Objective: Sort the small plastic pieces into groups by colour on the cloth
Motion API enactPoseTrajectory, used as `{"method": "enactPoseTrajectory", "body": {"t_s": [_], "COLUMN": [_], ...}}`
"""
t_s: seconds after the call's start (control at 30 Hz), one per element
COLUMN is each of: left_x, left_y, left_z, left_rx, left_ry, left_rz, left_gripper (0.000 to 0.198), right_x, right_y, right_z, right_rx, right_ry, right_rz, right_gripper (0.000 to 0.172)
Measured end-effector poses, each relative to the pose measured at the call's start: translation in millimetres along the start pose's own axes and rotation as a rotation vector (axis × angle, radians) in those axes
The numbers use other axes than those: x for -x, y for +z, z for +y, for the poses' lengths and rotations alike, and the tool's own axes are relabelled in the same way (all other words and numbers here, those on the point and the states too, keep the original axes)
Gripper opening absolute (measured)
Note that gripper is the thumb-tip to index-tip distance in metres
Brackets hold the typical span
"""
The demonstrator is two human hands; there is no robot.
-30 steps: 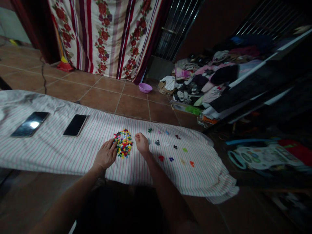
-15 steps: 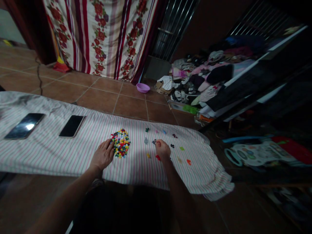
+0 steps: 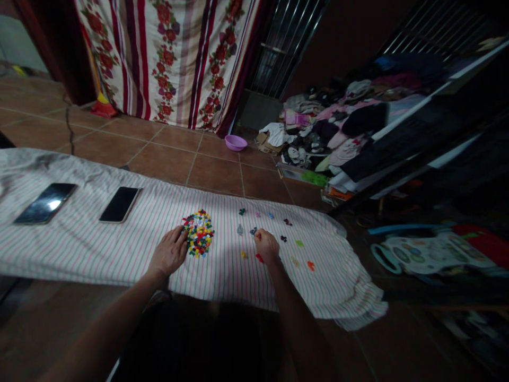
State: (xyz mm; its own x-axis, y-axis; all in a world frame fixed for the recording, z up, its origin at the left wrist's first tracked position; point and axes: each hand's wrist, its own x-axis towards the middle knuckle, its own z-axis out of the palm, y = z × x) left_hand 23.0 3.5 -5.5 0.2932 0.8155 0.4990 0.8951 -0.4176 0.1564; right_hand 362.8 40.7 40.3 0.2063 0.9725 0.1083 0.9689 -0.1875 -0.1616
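The right hand (image 3: 267, 245) had its fingers drawn together in a pinch at the dark grey pieces (image 3: 253, 231); whether one sat between the tips could not be told. The left hand (image 3: 169, 252) lay palm down with its grip released, fingers loosely extended against the left edge of the pile of small multicoloured pieces (image 3: 199, 234). That pile sat left of the pinch, on the striped cloth (image 3: 222, 281). Just left of the pinch were the pale grey pieces (image 3: 240, 229); on its near side, the yellow pieces (image 3: 244, 254) and red pieces (image 3: 259, 258). Beyond it lay the dark green pieces (image 3: 242, 211); to its right, the black pieces (image 3: 283, 239) and orange pieces (image 3: 310, 266). A smartphone (image 3: 120, 205) rested left of the left hand, well apart
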Motion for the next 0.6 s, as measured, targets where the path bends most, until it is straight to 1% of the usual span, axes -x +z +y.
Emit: {"method": "enactPoseTrajectory", "body": {"t_s": [0.2, 0.33, 0.43, 0.6], "left_x": [-0.5, -0.6, -0.7, -0.7], "left_y": [-1.6, -2.0, -2.3, -1.0], "left_z": [0.4, 0.7, 0.9, 0.6], "left_rx": [-0.002, 0.003, 0.015, 0.053], "left_ry": [0.0, -0.011, -0.015, -0.019], "left_rz": [-0.023, -0.033, -0.024, 0.001], "left_gripper": [0.039, 0.04, 0.04, 0.04], "right_x": [-0.7, -1.5, -1.8, -1.8], "right_y": [6.1, 11.8, 14.6, 14.0], "right_z": [5.0, 7.4, 7.3, 5.6], "right_rx": [-0.057, -0.137, -0.168, -0.165], "right_ry": [-0.054, -0.078, -0.07, -0.022], "right_rz": [0.038, 0.071, 0.093, 0.109], "right_gripper": [0.011, 0.017, 0.019, 0.019]}}
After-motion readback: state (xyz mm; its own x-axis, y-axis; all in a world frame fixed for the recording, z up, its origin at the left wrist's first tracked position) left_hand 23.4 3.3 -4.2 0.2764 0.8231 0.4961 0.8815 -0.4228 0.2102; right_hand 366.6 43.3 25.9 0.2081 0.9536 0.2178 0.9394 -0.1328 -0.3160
